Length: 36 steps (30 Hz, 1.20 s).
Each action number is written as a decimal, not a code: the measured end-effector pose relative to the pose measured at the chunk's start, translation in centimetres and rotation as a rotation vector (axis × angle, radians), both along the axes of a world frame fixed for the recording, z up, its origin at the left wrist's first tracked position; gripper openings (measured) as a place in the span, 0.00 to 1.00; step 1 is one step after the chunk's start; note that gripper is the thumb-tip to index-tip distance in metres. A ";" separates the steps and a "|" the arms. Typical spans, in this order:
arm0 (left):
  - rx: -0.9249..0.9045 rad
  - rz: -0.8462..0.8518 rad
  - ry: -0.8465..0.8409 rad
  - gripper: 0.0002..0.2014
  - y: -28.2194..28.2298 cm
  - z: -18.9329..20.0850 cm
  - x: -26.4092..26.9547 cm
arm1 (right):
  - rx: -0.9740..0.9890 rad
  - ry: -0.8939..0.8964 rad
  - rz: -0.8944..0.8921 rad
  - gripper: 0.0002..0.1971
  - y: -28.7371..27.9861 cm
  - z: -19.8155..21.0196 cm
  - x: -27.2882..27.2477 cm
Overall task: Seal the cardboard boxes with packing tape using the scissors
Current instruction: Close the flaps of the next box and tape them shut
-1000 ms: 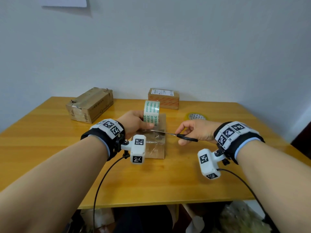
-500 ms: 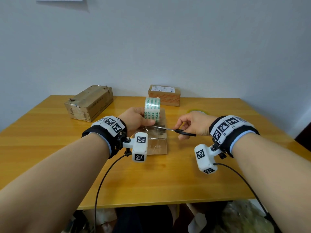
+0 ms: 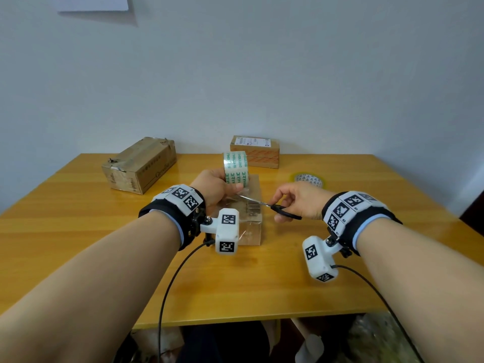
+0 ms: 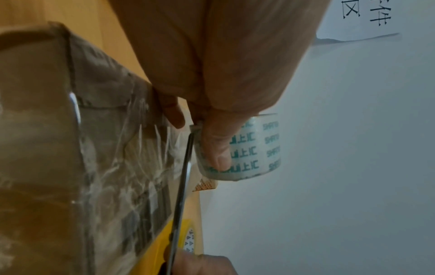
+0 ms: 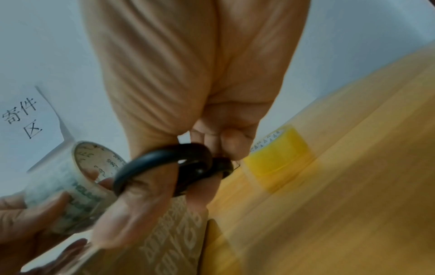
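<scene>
A small cardboard box (image 3: 252, 221) with clear tape along its top lies at the table's middle. My left hand (image 3: 217, 187) grips a roll of clear tape with green print (image 3: 236, 167) just above the box's far end, thumb on the roll (image 4: 247, 148). My right hand (image 3: 296, 203) holds black-handled scissors (image 3: 272, 207), thumb through one ring (image 5: 162, 163). The blades (image 4: 182, 188) reach left across the stretch of tape between roll and box. The blade tips are hidden behind my left hand.
A larger worn cardboard box (image 3: 140, 166) sits at the back left and a small labelled box (image 3: 254, 151) at the back centre by the wall. A yellow tape roll (image 3: 309, 179) lies behind my right hand. The wooden table (image 3: 78, 231) ends near my elbows.
Both hands have shifted slightly away from me over the box, and the roll has lifted a little. The scissors stay at the tape under the roll.
</scene>
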<state>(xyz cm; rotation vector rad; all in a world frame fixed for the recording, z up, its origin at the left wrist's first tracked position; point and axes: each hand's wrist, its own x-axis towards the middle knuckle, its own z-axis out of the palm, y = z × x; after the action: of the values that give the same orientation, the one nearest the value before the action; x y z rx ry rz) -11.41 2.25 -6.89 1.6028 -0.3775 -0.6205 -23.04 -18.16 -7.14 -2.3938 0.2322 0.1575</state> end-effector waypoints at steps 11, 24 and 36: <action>-0.161 0.118 0.103 0.16 0.7 0.3 1.3 | 0.116 -0.098 -0.223 0.23 -1.7 0.0 -1.6; -0.282 0.053 0.073 0.17 1.7 -1.2 1.0 | -0.567 0.413 -0.263 0.18 0.6 -1.9 0.0; -0.378 -0.014 0.189 0.13 1.8 -2.7 2.3 | -0.132 0.097 -0.374 0.75 7.5 -2.2 6.1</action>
<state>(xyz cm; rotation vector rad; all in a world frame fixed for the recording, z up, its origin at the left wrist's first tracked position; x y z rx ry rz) -9.12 4.05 -9.55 1.1726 -0.3426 -0.6616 -16.96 -10.63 -9.33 -2.4257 0.7491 0.0856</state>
